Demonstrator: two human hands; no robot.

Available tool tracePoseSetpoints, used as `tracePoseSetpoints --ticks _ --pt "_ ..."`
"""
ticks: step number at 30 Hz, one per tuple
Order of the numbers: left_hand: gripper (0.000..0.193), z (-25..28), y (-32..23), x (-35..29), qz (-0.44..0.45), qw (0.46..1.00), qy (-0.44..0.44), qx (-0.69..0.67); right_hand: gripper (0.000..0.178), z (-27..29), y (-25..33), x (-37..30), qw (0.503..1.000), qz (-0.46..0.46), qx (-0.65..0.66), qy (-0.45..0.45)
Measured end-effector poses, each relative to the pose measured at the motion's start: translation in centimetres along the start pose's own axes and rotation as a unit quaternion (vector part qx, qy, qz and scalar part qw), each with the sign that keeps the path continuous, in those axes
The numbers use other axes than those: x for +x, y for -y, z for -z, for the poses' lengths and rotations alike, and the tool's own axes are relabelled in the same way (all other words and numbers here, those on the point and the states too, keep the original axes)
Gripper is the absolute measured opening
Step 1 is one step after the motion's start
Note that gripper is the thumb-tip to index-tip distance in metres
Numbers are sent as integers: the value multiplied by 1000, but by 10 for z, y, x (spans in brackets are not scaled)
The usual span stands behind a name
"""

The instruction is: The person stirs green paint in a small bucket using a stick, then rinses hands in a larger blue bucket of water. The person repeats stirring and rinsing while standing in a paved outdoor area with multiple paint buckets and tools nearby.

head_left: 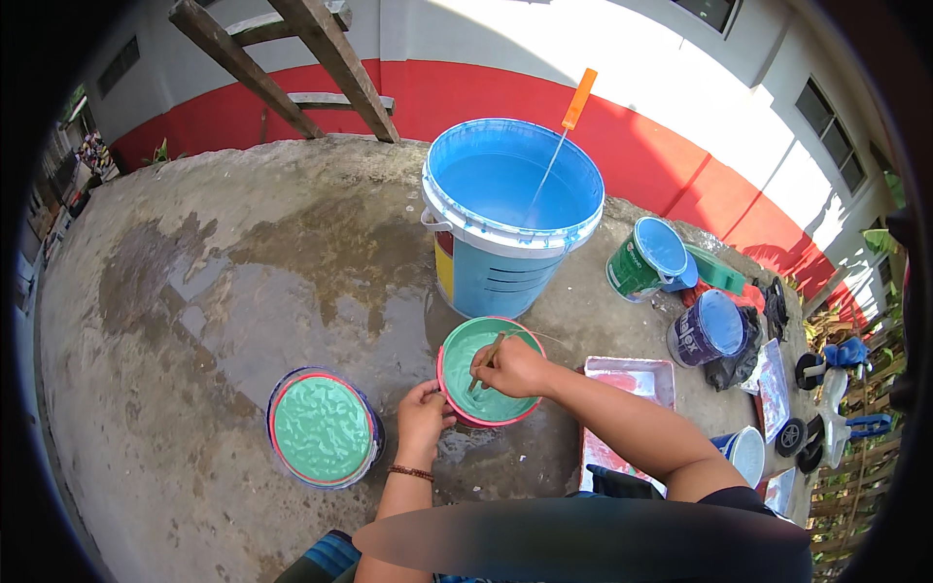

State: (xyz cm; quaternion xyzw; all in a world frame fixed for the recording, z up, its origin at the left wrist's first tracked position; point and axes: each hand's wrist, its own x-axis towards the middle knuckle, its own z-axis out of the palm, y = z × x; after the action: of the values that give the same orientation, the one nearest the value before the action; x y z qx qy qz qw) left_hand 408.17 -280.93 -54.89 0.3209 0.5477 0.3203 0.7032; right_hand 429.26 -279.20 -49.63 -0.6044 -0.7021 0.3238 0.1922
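"On the near side of the big bucket [510, 277], how does the stick [489, 359] lie to your right grip [513, 371]?"

"Right inside it. I have it pinched between thumb and fingers. Its long axis slants: the upper end leans toward the big bucket, the lower end angles down and back toward me, into the small pail [481, 423] that stands just before the big bucket."

"And your left grip [422, 418]?"

"Farther from the stick than my right. Its fingers curl against the pail's left side, but whether they clamp the rim I can't tell."

"How do the stuffs look?"

"The stick seems to be wood, thin and straight. The pail is round with a pinkish rim, and the paint [461, 369] in it is pale green and glossy. Left of the big bucket and nearer me, a second pail [377, 449] holds similar green, its top rippled like thick cream. The big bucket itself looks like stiff plastic, its wall blue, its lip white. To its left, the concrete floor [194, 428] is rough with dark wet patches; to its right and nearer me lies a shallow tray [632, 375], smeared whitish and red."
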Motion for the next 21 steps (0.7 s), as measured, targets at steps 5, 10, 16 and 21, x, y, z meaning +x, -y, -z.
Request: tracePoseSetpoints --ticks 5,10,16,21 --pt "28 0 11 7 -11 1000 0 -15 17 10 0 0 985 65 -159 -22" --pt "29 -3 14 12 -30 1000 -3 -5 16 9 3 0 995 -60 10 -84" --pt "29 -3 23 18 -16 1000 17 -13 8 7 8 7 980 -81 162 87" --pt "30 -4 29 20 -40 999 8 -9 7 8 4 7 994 15 -74 -78"
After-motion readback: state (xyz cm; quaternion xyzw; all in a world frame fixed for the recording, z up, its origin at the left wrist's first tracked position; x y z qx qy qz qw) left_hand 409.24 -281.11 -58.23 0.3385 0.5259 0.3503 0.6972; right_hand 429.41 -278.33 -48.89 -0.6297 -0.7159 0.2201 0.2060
